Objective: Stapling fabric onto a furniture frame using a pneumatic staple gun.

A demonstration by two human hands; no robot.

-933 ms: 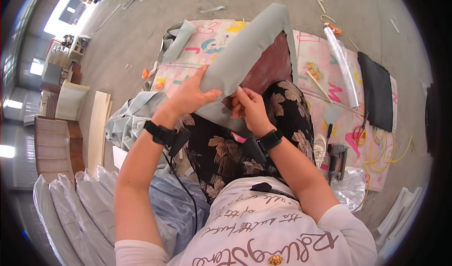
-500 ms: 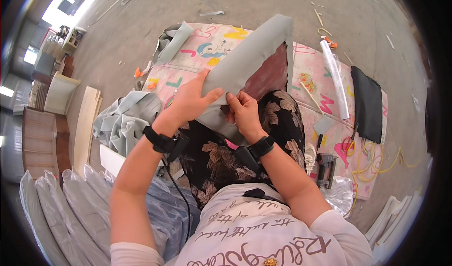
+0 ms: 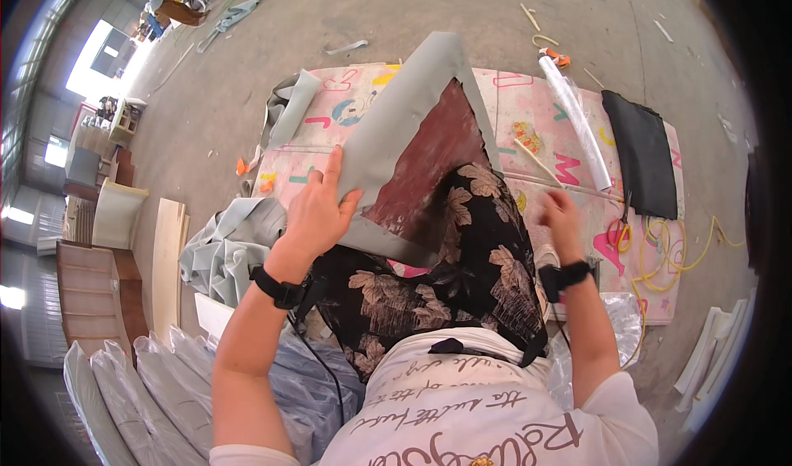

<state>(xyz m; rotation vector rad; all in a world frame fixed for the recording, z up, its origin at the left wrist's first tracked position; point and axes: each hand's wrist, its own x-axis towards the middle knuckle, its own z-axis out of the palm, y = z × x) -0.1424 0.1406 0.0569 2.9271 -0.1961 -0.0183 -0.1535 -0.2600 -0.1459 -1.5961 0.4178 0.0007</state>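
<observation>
A wedge-shaped panel [image 3: 445, 144] rests tilted across my lap. Grey leather-like material [image 3: 394, 111] is folded over its edges, around a bare reddish-brown face. My left hand [image 3: 318, 210] grips the panel's left edge, thumb on the grey cover and index finger stretched along the side. Away from the panel, to its right, my right hand [image 3: 563, 218] hangs over the patterned mat [image 3: 528, 91]. Its fingers look partly curled and are slightly blurred, so I cannot make out whether anything is in them. A tool beside the right wrist is mostly hidden.
Crumpled grey material [image 3: 235, 239] lies at left, near plastic-wrapped grey pieces [image 3: 157, 383]. Right on the mat are a clear plastic roll [image 3: 577, 124], folded black material [image 3: 643, 152], scissors [image 3: 620, 231] and a coiled yellow hose [image 3: 660, 280]. Wooden boards [image 3: 169, 260] lie at far left.
My right hand has let go of the grey cover's edge and moved right, over the mat. My left hand stays on the panel, which shows more of its reddish-brown face.
</observation>
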